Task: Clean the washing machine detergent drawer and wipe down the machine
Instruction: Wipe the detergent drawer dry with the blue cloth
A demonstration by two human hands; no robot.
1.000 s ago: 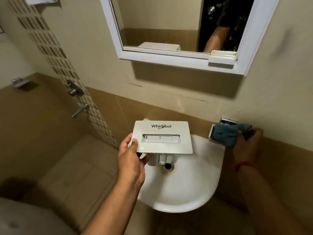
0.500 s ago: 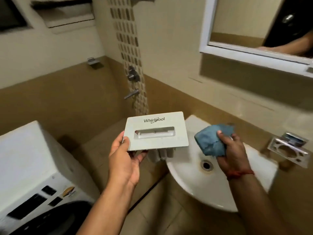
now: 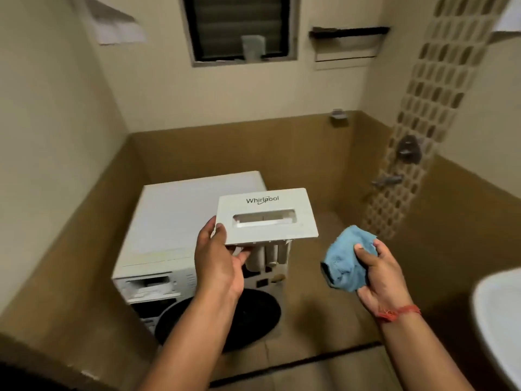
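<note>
above the washing machine, detergent drawer in left hand, cloth in right hand

both arms reach forward; left hand grips a drawer, right hand clutches a cloth.

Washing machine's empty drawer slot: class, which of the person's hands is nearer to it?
Left. The left hand, gripping the detergent drawer, is just right of the slot. The right hand, holding the blue cloth, is much farther right.
</note>
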